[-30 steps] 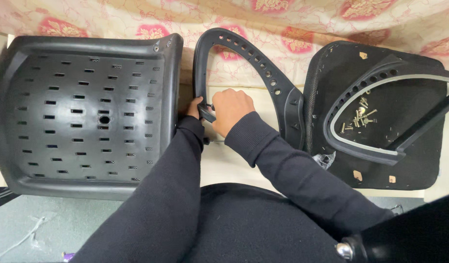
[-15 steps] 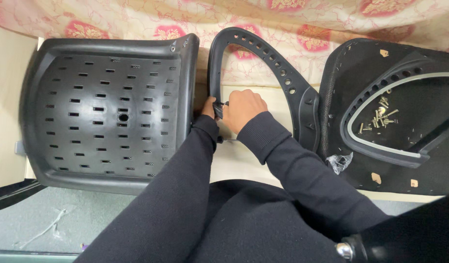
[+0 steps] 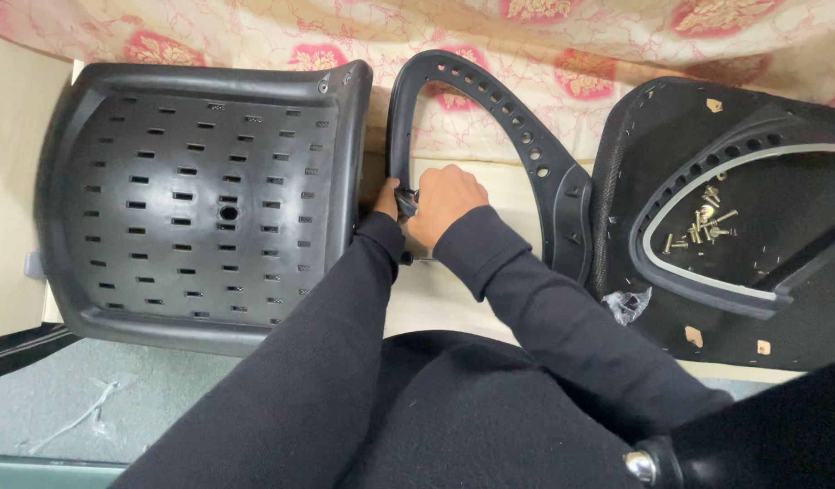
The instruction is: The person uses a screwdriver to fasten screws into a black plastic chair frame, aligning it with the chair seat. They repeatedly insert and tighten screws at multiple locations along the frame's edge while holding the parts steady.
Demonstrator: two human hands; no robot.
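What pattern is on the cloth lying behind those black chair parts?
The cloth is cream with pink-red floral medallions and fine vine lines, shown best in the head view.

No labels, signs or screens show; the one package is a small torn clear plastic bag (image 3: 628, 304), lying right of centre, near the black seat pad's left edge.

Since a second ago the view has drifted left, so the perforated black seat shell (image 3: 195, 204) and the curved black armrest (image 3: 490, 136) now sit further right in the picture. The right hand (image 3: 446, 201) has slid slightly down the armrest's left leg, while the left hand (image 3: 387, 197) is now mostly hidden behind it.
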